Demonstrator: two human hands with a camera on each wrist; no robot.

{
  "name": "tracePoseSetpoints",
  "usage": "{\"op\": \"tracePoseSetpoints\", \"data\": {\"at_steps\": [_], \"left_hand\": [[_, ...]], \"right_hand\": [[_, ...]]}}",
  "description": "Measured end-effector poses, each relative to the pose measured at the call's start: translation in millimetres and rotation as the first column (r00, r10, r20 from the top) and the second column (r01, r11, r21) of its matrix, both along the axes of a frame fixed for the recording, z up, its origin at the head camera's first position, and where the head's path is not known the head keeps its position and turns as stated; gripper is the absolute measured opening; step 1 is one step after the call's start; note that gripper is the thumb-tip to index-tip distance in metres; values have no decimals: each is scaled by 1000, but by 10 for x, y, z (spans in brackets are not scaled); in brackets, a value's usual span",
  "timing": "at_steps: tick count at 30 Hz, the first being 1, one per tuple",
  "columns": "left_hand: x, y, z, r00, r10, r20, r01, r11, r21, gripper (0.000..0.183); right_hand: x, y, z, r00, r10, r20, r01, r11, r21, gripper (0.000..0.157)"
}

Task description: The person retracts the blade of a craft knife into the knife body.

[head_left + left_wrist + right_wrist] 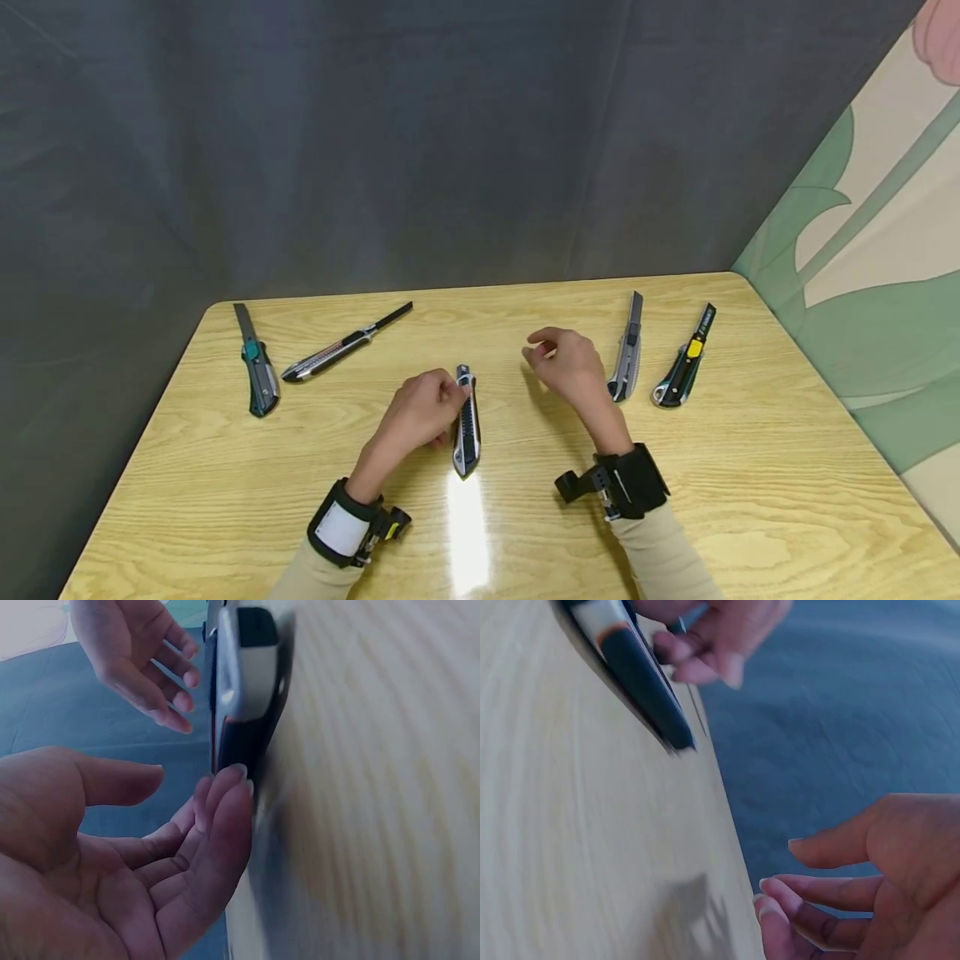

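Note:
A silver and black snap-off utility knife (467, 433) lies on the table in the middle, its length pointing away from me. My left hand (422, 408) is at its left side. In the left wrist view, the fingertips (232, 784) meet or nearly meet the lower side of the knife (259, 679), while the left thumb stands apart from it. To the right of that knife, my right hand (572, 365) hovers above the table with loosely bent fingers. The right wrist view shows nothing between its thumb and fingers (840, 896).
Two more utility knives lie on the left, one with a teal slider (260, 379) and one slim silver (330, 354). On the right are a grey utility knife (628, 358) and a black one with a yellow slider (682, 367). A dark curtain (450, 150) hangs behind the wooden table (765, 467).

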State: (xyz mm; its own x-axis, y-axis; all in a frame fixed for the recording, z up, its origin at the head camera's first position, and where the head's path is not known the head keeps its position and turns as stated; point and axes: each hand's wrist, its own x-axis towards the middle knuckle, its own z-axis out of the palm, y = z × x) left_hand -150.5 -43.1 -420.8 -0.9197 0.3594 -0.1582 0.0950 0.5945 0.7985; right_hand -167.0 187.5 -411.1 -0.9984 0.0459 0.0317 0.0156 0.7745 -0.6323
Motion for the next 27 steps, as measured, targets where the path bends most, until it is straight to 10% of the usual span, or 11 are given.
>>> {"op": "tracePoseSetpoints", "data": {"at_steps": [14,27], "left_hand": [[59,132,25,989,-146,-31,150,969,198,26],[37,312,68,983,-171,-68,183,937,298,22]], "right_hand": [[92,928,128,955,-290,-57,296,944,146,35],[46,1088,22,931,-358,74,344,926,156,56]]}}
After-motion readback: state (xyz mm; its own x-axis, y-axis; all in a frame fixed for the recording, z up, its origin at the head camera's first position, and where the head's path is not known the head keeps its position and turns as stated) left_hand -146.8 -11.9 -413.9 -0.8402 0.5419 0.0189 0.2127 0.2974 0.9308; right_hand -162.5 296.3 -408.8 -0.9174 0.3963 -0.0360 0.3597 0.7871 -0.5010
